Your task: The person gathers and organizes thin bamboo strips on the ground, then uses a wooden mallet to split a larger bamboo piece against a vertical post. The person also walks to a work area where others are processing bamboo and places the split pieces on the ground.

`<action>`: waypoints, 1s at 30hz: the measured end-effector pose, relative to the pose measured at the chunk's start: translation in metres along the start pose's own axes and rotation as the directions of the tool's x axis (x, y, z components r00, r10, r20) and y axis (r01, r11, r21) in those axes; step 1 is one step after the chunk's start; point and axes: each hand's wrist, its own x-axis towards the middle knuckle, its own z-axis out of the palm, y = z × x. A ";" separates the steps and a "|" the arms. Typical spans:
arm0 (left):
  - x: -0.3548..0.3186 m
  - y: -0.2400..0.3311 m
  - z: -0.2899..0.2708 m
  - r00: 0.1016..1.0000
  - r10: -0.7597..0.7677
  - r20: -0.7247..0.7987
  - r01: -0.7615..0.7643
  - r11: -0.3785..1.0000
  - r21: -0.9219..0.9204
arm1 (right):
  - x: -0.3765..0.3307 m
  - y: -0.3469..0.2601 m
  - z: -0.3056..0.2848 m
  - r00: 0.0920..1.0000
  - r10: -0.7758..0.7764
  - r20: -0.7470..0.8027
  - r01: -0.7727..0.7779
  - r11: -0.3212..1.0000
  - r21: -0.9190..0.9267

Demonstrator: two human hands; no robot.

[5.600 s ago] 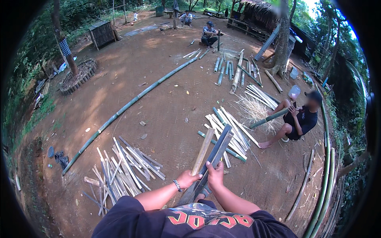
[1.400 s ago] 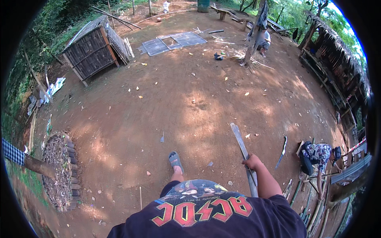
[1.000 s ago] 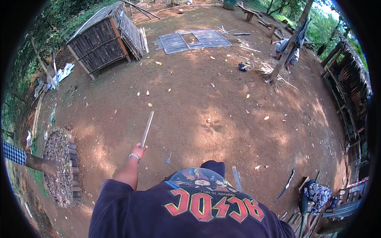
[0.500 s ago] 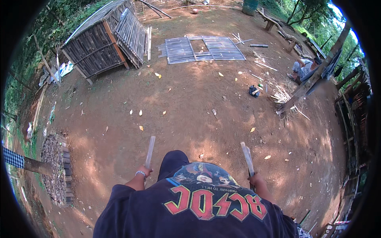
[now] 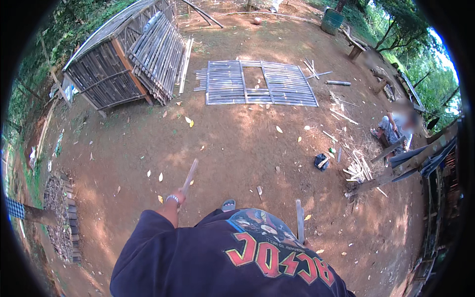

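Note:
My left hand, a bracelet at its wrist, is closed round a flat bamboo slat that points up and away over the bare ground. On the other side, a second greyish slat stands up past the edge of my dark shirt. Only a sliver of my right hand shows at its lower end; the shirt hides the rest. One foot in a sandal is stepping forward between the two slats. Farther ahead, a bamboo slat frame with a gap in its middle lies flat on the dirt.
A bamboo hut with a slatted panel leaning on it stands far left. To the right, a person sits by a wooden post, split sticks and a dark bag. A green barrel is farther back.
I have moved forward, so the frame and hut appear nearer. My left hand has swung forward with its slat; my right hand has dropped back, mostly behind the shirt.

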 end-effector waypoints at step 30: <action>0.469 0.767 -0.130 0.932 0.076 0.353 -0.033 0.991 -0.127 | 0.596 -0.337 -0.521 0.955 0.106 -0.278 -0.065 0.986 0.151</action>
